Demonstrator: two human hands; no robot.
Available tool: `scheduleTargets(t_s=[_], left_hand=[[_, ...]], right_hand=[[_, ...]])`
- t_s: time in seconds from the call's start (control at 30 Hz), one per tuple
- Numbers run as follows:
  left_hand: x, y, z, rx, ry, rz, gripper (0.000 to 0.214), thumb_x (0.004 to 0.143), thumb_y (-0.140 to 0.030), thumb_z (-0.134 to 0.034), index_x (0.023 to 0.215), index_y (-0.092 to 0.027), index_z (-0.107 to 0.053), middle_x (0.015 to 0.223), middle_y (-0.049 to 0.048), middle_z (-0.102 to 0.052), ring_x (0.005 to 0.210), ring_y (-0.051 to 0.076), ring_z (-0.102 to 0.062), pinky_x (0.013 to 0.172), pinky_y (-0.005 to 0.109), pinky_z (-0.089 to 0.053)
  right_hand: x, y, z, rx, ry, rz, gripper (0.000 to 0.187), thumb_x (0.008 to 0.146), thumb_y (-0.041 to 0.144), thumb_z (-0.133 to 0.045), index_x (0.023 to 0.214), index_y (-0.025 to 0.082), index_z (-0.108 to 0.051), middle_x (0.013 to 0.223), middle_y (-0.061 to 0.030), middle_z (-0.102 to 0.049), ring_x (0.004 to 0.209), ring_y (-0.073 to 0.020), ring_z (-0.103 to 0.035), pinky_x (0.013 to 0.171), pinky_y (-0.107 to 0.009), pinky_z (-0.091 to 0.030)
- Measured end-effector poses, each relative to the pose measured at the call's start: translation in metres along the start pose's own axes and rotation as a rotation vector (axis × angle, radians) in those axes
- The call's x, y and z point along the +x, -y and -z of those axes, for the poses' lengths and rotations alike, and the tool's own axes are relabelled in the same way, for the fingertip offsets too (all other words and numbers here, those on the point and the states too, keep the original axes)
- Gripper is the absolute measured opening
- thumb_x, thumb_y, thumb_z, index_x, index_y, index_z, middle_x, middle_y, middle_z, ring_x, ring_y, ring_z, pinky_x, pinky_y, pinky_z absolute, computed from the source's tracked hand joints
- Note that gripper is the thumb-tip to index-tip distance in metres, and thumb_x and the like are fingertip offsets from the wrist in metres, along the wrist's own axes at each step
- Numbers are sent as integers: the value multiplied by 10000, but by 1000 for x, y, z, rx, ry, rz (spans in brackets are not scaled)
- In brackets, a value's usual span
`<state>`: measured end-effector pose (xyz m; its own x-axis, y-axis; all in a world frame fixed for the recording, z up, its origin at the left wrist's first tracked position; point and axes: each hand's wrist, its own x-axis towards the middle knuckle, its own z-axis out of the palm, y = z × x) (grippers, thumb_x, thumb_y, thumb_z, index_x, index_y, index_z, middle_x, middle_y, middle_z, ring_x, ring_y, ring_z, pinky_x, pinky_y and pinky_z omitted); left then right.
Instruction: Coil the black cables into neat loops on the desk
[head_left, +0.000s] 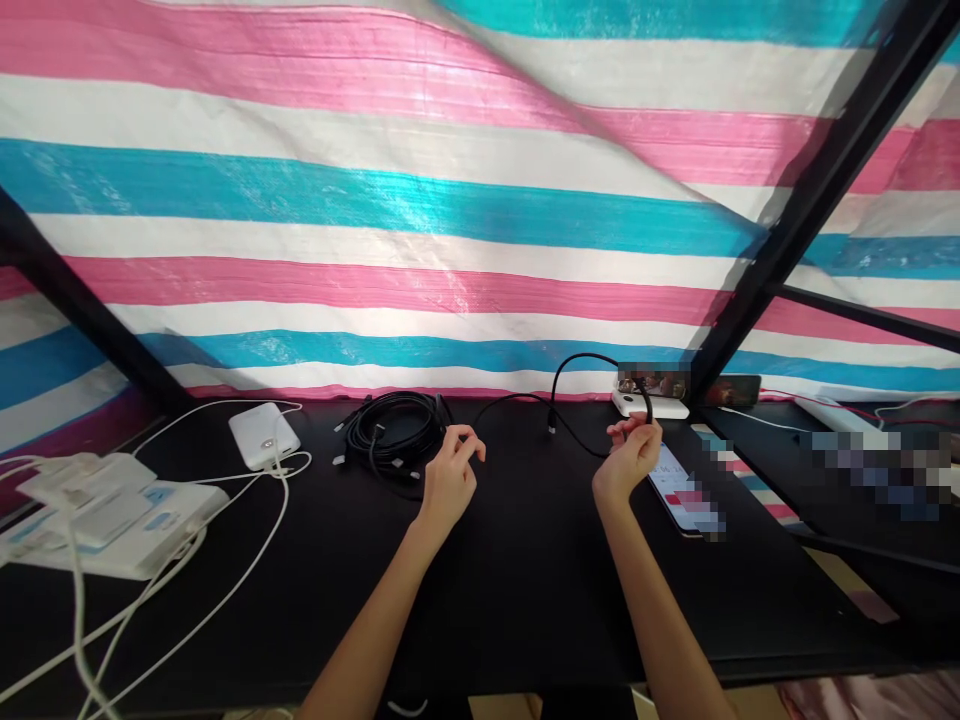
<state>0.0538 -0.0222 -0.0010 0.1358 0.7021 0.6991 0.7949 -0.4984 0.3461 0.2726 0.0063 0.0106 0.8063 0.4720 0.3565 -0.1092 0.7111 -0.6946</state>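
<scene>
My right hand is closed on a black cable, which arches up from the fingers. One of its ends, with a plug, hangs down left of the hand. The cable also runs left along the table to my left hand, whose bent fingers are closed round it; the exact grip is partly hidden. Just left of that hand lies a coil of black cables with several plugs showing. A phone with a lit screen lies beside my right wrist.
A white power bank and white boxes with tangled white cords are on the left. Behind my right hand a phone leans on a white device. Black frame bars and a striped sheet bound the black table.
</scene>
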Motion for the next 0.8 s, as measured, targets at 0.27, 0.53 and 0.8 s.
scheduleTargets(t_s=[0.27, 0.53, 0.8], left_hand=[[0, 0, 1, 3, 16, -14, 309, 650, 65, -338, 686, -185, -517, 918, 15, -515, 608, 72, -501, 524, 185, -347], [-1, -4, 1, 10, 2, -48, 289, 702, 42, -336, 732, -188, -508, 924, 16, -526, 557, 57, -485, 520, 184, -360], [2, -5, 1, 2, -213, 101, 221, 783, -70, -472, 946, -198, -550, 1083, 66, -517, 594, 58, -533, 475, 175, -398]], right_hand=[[18, 0, 7, 411, 33, -440, 281, 718, 459, -721, 754, 235, -556, 616, 92, -414, 438, -25, -349, 347, -100, -314], [13, 7, 4, 452, 379, -698, 266, 644, 377, -803, 820, 242, -656, 629, 90, -408, 429, -18, -268, 335, -87, -277], [-16, -1, -7, 110, 662, -692, 305, 676, 406, -757, 932, 242, -729, 733, 17, -497, 550, -78, -343, 456, -209, -323]])
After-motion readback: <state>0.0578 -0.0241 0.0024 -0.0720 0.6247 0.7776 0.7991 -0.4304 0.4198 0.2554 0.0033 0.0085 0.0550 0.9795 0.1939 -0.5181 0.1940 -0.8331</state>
